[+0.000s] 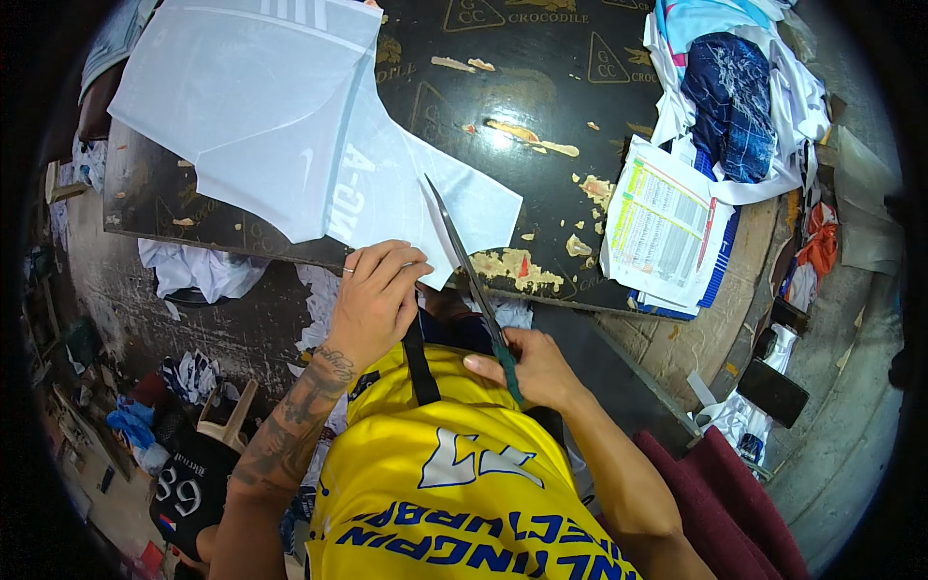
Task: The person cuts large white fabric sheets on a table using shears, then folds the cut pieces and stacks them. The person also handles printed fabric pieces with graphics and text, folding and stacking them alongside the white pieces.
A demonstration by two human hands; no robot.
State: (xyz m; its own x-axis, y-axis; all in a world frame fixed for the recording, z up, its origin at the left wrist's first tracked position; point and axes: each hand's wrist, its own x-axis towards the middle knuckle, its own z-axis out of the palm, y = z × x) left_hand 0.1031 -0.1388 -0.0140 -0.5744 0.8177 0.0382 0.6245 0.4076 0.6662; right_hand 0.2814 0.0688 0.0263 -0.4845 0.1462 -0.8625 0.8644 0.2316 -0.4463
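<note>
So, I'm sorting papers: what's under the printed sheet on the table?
A blue piece with white markings shows from under the printed sheet, along its right and lower edges. Whatever else lies beneath the sheet is covered.

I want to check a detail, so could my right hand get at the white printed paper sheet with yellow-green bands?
Probably yes: the sheet lies mostly uncovered, with nothing visible blocking your right hand. That hand holds long green-handled metal scissors, though, so may need freeing first.
</note>
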